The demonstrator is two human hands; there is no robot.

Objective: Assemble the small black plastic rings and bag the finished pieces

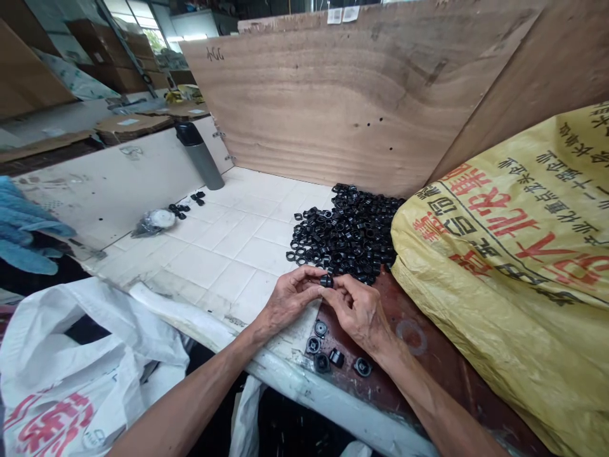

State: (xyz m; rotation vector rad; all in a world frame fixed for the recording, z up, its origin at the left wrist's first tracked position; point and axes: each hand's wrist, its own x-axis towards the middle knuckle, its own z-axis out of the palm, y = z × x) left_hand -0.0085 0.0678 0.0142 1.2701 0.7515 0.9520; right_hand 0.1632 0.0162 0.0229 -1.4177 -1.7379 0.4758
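Observation:
Between the fingertips of both hands is a small round black plastic part (326,280). My left hand (295,293) pinches it from the left, thumb below and fingers above. From the other side my right hand (354,308) grips the same part with thumb and forefinger. Just beyond the fingers lies a heap of black plastic rings (352,231). Nearer the table edge, below my hands, several round black caps (321,362) lie loose, some showing a ribbed inside. How the held part is made is partly covered by the fingers.
A yellow printed sack (504,254) bulges in from the right. A plywood board (342,101) stands behind the white tiled tabletop (228,238). At the left are a grey bottle (202,157), a clear plastic bag (155,222), a white bag (90,374) and blue gloves (31,222).

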